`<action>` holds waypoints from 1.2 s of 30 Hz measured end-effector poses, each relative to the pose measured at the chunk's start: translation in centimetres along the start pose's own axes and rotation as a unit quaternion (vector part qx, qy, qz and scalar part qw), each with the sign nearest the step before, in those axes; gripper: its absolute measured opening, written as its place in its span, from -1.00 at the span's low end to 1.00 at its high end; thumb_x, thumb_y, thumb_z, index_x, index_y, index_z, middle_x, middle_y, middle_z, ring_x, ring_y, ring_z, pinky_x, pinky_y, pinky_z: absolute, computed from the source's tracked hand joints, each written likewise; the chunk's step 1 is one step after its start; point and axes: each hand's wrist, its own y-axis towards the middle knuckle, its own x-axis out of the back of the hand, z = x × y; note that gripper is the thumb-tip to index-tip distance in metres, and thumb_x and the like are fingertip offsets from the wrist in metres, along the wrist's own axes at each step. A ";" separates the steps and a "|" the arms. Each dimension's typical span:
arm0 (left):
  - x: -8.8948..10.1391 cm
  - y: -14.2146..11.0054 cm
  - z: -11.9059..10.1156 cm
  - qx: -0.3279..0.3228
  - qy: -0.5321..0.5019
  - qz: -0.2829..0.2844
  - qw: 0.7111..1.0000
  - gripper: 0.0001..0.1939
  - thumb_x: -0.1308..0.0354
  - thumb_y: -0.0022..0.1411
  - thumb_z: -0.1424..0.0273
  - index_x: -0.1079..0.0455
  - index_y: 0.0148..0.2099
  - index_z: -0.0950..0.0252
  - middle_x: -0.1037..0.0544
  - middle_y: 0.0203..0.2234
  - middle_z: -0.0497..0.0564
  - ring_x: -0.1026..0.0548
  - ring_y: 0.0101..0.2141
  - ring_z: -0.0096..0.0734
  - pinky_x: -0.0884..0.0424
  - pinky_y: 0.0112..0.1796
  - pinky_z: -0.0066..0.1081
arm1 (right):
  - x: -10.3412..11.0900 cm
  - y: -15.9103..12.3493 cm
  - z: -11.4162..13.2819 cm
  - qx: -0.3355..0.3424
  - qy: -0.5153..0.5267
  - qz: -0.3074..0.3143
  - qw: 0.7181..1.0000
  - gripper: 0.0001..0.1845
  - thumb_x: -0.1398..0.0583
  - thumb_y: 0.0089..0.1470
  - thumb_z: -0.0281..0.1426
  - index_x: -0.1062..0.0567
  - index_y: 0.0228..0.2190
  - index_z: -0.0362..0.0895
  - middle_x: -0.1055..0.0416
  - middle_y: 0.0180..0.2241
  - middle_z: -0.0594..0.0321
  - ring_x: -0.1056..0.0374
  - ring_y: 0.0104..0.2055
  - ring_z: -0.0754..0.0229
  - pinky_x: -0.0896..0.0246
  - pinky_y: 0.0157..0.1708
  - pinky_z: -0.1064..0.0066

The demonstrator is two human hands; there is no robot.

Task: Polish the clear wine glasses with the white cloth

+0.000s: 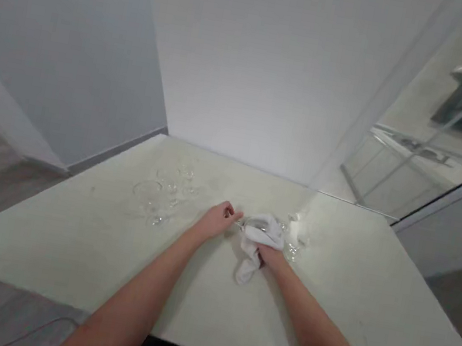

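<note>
Over the middle of the white table [109, 253], my left hand [216, 220] is closed at the end of a clear stemmed glass [240, 222], which appears to lie on its side. The glass's other end reaches into a white cloth [247, 270]. My right hand [271, 258] grips that cloth from below and wraps it against the glass. Folds of cloth hide part of the glass and most of my right fingers. One end of the cloth hangs down toward me.
Several clear stemmed glasses stand to the left, among them a wide-bowled one [147, 193]. More clear glassware [291, 250] is just right of the cloth, partly hidden. A white wall [262, 95] rises behind the table, and a glass panel [411, 163] stands at the right.
</note>
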 end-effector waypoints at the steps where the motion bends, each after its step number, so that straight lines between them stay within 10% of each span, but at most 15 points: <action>1: 0.1 -0.1 0.0 0.000 0.001 0.000 1.000 -0.55 0.00 0.20 -0.06 -0.30 -0.31 0.26 -0.46 -0.46 -0.03 -0.40 -0.41 -0.36 -0.24 -0.36 -0.42 | 0.0 0.0 0.1 0.001 -0.001 -0.004 1.000 -0.55 -0.28 -0.28 -0.05 -0.55 -0.34 -0.06 -0.57 -0.34 0.17 -0.44 -0.06 -0.05 -0.12 0.14 -0.15; 36: 0.3 -0.4 0.0 -0.007 0.046 -0.001 0.999 -0.52 0.01 0.19 -0.08 -0.33 -0.28 0.26 -0.51 -0.42 0.03 -0.46 -0.38 -0.30 -0.28 -0.35 -0.40 | 0.0 -0.3 1.7 0.058 0.053 0.015 0.997 -0.63 -0.32 -0.18 -0.16 -0.55 -0.31 -0.09 -0.57 -0.25 0.14 -0.50 -0.18 0.03 -0.41 -0.06 0.06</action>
